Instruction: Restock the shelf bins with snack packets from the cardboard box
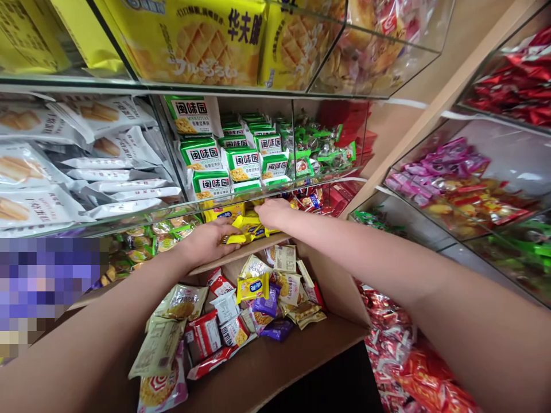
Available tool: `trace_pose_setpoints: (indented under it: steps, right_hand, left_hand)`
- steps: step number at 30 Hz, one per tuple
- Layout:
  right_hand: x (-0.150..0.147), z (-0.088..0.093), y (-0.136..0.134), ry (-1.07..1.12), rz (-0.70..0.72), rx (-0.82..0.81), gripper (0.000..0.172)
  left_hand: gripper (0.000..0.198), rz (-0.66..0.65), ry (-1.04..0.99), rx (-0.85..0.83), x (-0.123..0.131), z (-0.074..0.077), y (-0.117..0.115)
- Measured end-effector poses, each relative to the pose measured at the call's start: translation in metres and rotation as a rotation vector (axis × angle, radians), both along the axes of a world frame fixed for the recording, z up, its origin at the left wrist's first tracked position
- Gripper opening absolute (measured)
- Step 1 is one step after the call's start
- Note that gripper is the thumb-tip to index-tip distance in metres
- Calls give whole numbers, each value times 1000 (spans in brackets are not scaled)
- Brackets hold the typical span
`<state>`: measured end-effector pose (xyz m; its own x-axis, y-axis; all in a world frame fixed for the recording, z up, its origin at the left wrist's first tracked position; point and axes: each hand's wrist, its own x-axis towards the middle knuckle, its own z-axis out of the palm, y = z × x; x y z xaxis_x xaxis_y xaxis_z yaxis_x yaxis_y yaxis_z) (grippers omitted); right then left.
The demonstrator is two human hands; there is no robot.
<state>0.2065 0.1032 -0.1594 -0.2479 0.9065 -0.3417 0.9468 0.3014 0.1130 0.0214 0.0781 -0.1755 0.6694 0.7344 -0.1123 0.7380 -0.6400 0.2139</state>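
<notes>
L hand [205, 244] bent over yellow pkts [248, 225], frame ctr, grip can't tell; R hand [274, 213] at far end, fingertips hidden, same. Prob. arranging pkts; next calls for clearing box [301, 357], btm ctr.

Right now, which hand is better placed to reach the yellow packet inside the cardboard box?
Probably the left hand: it is by the far edge of the cardboard box, nearer in view to that yellow packet. The right hand reaches farther in, by yellow packs beyond the box.
</notes>
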Motion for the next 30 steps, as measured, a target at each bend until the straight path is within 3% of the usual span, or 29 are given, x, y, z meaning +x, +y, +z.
trace_pose_setpoints:
  steps: [9,14,30]
  right_hand:
    - [2,-18,-5,-68,81,274,45]
    - [3,-23,7,-39,138,272,37]
    - [-3,-28,14,31,82,258,32]
  left_hand:
    - [42,13,-2,24,0,-4,0]
    - [44,19,-5,25,0,-5,1]
    - [43,19,-5,33,0,-8,1]
